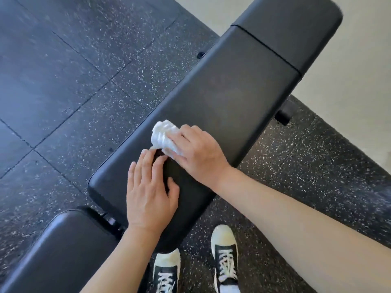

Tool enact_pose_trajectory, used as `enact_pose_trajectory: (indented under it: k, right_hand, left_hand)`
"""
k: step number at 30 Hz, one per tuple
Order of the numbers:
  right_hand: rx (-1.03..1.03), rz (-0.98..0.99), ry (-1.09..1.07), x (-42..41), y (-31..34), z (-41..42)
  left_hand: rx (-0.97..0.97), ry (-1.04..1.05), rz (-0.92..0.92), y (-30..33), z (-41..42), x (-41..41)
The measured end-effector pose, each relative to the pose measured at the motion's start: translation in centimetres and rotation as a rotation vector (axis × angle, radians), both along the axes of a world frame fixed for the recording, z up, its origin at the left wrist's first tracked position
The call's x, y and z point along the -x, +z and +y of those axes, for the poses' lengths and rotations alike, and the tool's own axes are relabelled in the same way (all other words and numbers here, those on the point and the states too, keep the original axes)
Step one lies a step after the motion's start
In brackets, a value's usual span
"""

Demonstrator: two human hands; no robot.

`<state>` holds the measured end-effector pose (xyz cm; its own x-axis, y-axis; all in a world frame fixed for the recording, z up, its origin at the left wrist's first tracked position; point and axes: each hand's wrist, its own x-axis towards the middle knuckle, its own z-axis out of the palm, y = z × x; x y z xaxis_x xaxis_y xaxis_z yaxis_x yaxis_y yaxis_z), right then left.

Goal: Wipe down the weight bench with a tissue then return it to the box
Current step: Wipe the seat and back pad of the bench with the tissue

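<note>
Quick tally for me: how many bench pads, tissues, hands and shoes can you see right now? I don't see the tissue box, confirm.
Bench pads: 3 (long middle pad, far end pad, near seat pad)
Tissues: 1 (crumpled tissue, under the right hand)
Hands: 2 (right, plus left hand flat on the pad)
Shoes: 2 (left shoe, right shoe)
Tissue box: 0, not in view
Total: 8

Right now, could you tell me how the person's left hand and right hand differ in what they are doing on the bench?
The right hand presses a crumpled white tissue onto the bench pad; the left hand holds nothing. The left hand lies flat with fingers straight, nearer the pad's end; the right hand's fingers bend over the tissue, farther along. Both rest on the same black pad.
</note>
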<state>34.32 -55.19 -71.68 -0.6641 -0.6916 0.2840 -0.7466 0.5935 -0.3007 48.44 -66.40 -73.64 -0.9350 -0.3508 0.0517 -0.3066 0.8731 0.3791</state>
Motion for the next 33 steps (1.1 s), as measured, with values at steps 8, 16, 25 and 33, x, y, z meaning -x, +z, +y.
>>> enact_pose_trajectory:
  k: [8,16,25,33]
  right_hand:
    - [-0.019,-0.119,-0.316,13.7,0.3,4.3]
    - [-0.087,-0.121,-0.026,5.3,-0.3,-8.9]
    - [-0.292,-0.191,0.439,-0.3,1.1,-16.3]
    - [-0.601,-0.117,0.142,16.3,0.9,-10.3]
  left_hand:
    - [-0.017,-0.006,0.017,0.1,-0.1,0.3]
    - [-0.206,0.121,0.067,1.1,-2.1,-0.2]
    - [-0.247,0.480,0.043,2.0,-1.5,-2.9]
    - [-0.160,0.560,0.100,-0.6,-0.1,-1.8]
